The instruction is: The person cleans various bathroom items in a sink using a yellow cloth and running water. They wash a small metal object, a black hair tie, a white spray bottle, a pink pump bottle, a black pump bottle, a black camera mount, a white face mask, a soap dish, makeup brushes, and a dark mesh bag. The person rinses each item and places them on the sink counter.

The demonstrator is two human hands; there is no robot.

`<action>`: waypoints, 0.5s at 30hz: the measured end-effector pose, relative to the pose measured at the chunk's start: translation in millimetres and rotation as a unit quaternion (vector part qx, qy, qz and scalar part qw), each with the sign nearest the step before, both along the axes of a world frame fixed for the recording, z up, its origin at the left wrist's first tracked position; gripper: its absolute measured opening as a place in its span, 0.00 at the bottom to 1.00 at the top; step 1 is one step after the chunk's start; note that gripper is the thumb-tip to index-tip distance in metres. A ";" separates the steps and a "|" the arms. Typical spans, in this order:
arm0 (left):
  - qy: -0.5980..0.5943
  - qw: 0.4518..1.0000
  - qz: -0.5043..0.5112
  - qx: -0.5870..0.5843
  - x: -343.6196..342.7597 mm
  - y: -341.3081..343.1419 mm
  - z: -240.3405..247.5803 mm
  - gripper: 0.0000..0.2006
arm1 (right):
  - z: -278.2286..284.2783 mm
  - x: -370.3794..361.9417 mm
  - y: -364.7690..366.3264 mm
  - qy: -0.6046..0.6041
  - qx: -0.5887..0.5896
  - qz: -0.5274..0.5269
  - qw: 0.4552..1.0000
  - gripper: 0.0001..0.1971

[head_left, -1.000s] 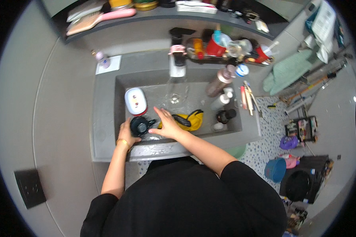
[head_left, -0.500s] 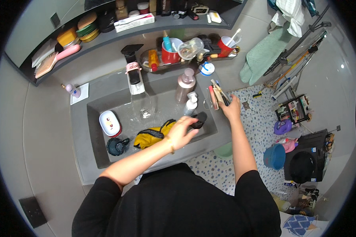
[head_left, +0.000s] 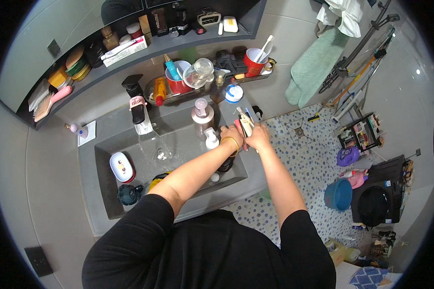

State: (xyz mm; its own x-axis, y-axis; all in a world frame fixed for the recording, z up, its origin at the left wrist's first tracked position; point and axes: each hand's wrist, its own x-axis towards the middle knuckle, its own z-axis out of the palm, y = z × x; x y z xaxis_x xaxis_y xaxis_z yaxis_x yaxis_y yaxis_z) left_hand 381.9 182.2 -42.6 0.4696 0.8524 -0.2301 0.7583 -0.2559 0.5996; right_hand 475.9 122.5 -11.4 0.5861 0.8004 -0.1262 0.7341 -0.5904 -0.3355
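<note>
At the sink's right rim, both my hands meet at a bundle of slim pink, cream and dark sticks, which look like makeup pencils or brushes. My right hand closes round its right side. My left hand presses in from the left, fingers curled at a pink stick; its fingertips are partly hidden. Below my left wrist, a dark object lies in the sink, half covered by the forearm. A white pump bottle and a larger brownish pump bottle stand just left of my left hand.
Water runs from the tap into the grey sink. Inside are a soap dish, a dark teal bundle and a yellow-black pouch, mostly hidden. Behind stand red cups and a blue-white jar.
My left hand has moved from above the dark object in the sink over to the bundle of sticks. The view has shifted, and my left forearm now covers most of the yellow-black pouch.
</note>
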 end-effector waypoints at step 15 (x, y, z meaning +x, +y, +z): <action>-0.316 0.850 0.170 -0.385 27.1 9.9 0.7 0.12 | 4.1 -10.3 14.5 0.068 -0.003 -0.113 0.991 0.13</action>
